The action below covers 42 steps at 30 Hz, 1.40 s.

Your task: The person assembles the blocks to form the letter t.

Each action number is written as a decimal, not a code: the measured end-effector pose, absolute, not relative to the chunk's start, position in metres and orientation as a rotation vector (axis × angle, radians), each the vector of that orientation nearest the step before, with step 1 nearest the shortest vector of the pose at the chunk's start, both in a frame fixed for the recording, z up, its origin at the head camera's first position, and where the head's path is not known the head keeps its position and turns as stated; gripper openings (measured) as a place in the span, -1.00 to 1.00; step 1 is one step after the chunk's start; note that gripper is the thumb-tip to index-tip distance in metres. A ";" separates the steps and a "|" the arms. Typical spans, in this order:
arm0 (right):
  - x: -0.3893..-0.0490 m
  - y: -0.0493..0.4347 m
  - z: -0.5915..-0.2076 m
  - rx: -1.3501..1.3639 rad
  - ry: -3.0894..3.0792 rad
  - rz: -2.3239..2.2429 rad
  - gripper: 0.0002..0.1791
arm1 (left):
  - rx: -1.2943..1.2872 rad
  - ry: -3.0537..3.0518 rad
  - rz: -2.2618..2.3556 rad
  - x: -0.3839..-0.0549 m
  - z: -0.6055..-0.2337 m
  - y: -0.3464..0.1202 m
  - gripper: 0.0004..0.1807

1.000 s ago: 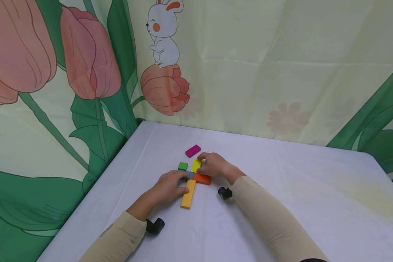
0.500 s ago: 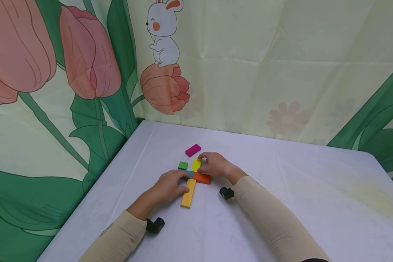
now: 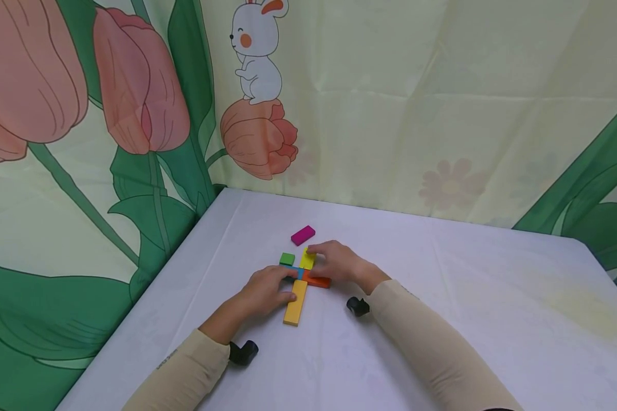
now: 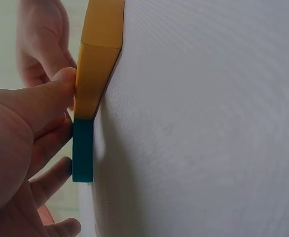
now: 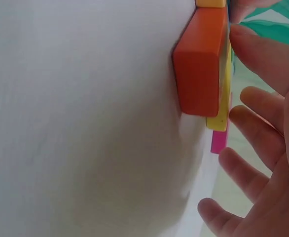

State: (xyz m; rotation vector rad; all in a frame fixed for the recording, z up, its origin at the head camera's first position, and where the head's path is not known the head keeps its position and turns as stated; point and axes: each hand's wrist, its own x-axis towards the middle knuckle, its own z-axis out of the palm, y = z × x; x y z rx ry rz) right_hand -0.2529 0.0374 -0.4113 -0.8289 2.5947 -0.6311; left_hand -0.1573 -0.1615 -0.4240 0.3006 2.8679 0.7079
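Note:
Flat wooden blocks form a cross on the table: a blue block (image 3: 301, 274) left, an orange-red block (image 3: 320, 283) right, a golden-yellow block (image 3: 294, 309) near, a bright yellow block (image 3: 307, 261) far. My left hand (image 3: 265, 292) rests fingers on the blue block, partly hiding it, with the thumb on the golden-yellow block. In the left wrist view, the blue block (image 4: 83, 150) looks teal and meets the golden-yellow one. My right hand (image 3: 341, 263) touches the bright yellow block with its fingertips, while the thumb lies over the orange-red block. Other right fingers are spread.
A small green block (image 3: 287, 259) lies behind the blue one. Farther back is a magenta block (image 3: 303, 235). A white cloth covers the table (image 3: 442, 319); a printed curtain (image 3: 370, 114) stands behind it. Black wrist cameras sit by both sleeves.
My right hand has shifted slightly left and its thumb has come down over the orange-red block. The bright yellow block appears nudged slightly left. My left hand stays in place.

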 end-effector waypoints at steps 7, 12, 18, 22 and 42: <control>-0.248 0.035 -0.411 -0.848 2.606 -0.567 -0.36 | 0.294 2.856 0.723 -0.157 -0.424 -0.162 -0.42; -0.247 0.035 -0.411 -0.859 2.609 -0.532 -0.35 | 0.293 2.860 0.719 -0.157 -0.425 -0.162 -0.43; -0.246 0.035 -0.411 -0.917 2.610 -0.468 -0.40 | 0.292 2.860 0.724 -0.158 -0.426 -0.163 -0.43; -0.245 0.035 -0.412 -0.935 2.610 -0.445 -0.40 | 0.295 2.860 0.727 -0.159 -0.429 -0.164 -0.43; -0.243 0.037 -0.413 -0.918 2.593 -0.481 -0.44 | 0.248 2.837 0.695 -0.162 -0.422 -0.161 -0.39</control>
